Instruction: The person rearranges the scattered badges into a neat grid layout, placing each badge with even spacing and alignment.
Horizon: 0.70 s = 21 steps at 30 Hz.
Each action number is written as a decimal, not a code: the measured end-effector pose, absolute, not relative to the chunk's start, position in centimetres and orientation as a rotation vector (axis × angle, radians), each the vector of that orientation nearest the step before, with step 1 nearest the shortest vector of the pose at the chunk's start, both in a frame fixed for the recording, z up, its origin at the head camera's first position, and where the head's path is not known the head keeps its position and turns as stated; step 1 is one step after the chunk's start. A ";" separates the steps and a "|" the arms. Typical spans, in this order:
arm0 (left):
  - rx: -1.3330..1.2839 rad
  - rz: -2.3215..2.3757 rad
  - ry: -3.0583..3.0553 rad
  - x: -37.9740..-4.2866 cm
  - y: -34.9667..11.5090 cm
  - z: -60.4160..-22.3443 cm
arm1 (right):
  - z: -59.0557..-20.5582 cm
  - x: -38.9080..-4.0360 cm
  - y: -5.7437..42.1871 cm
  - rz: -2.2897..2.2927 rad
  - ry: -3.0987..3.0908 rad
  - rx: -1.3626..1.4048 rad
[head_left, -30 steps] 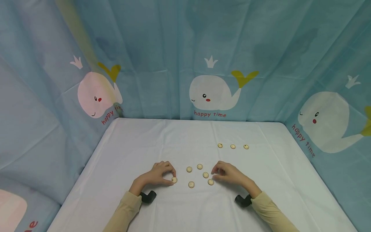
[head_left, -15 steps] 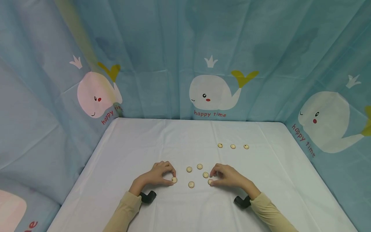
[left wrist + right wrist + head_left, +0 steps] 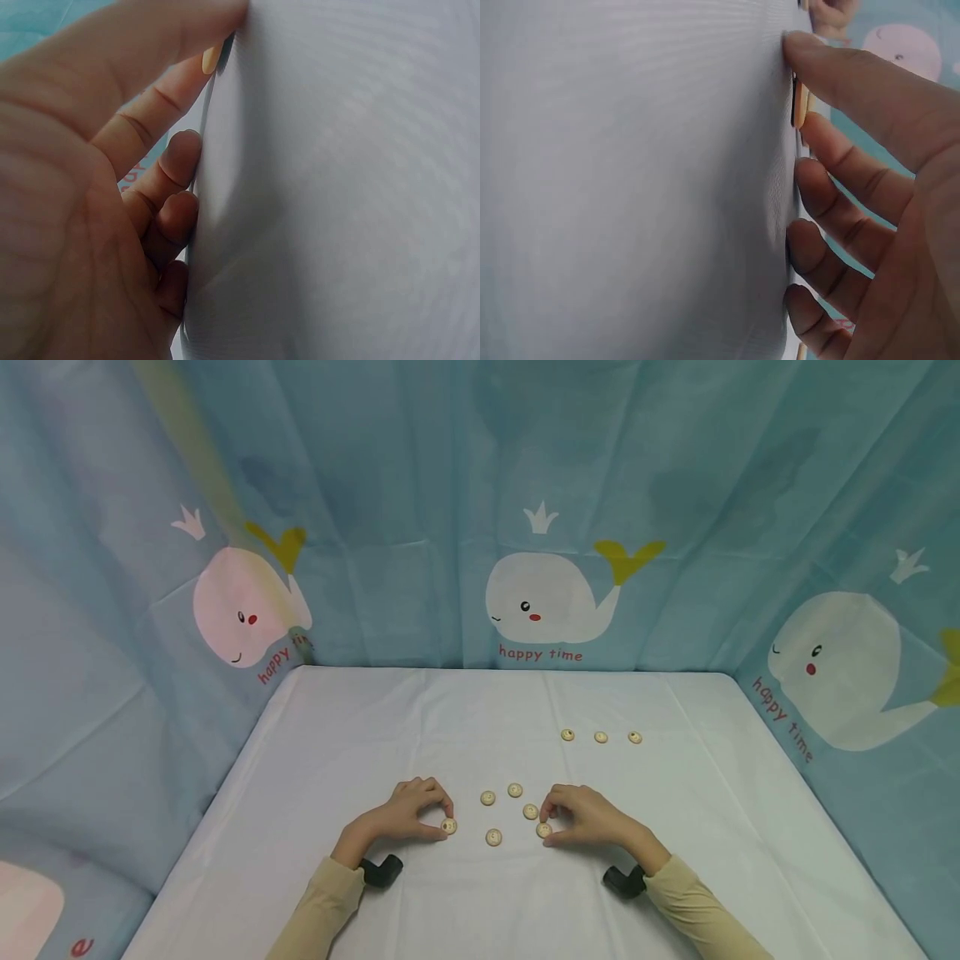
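On the white tabletop my left hand (image 3: 408, 812) pinches a small round wooden disc (image 3: 448, 826) with dark marks, between thumb and index finger. Its pale edge shows past the thumb in the left wrist view, where the disc (image 3: 212, 59) is mostly hidden. To the right, my right hand (image 3: 588, 815) has thumb and index finger at opposite sides of another wooden disc (image 3: 543, 831), which lies on the cloth. In the right wrist view that disc (image 3: 801, 103) appears edge-on between the two fingertips, while the other fingers rest near the cloth.
Several similar discs lie between the hands, including a front disc (image 3: 493, 837) and one close to my right fingers, a disc (image 3: 531, 812). Farther back, three discs form a row around the middle disc (image 3: 601, 737). A blue whale-print curtain (image 3: 420, 602) surrounds the white table (image 3: 360, 718).
My right hand has moved slightly left, and its thumb and index finger have come around the nearest disc. The left hand keeps its pinch in place. The head view has shifted slightly.
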<state>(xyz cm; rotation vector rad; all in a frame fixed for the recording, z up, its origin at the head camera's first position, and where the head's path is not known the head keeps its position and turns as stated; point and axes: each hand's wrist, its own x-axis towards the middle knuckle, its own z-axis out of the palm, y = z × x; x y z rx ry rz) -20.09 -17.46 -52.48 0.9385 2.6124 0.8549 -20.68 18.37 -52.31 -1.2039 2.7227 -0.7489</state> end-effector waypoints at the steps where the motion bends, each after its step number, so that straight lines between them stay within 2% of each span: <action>1: 0.940 0.856 2.612 -20.1 -17.5 -52.5 | -52.3 -20.7 18.3 -0.738 2.724 -1.197; 21: 0.971 0.857 2.624 -20.2 -17.6 -52.9 | -51.9 -21.3 18.4 -0.721 2.675 -1.105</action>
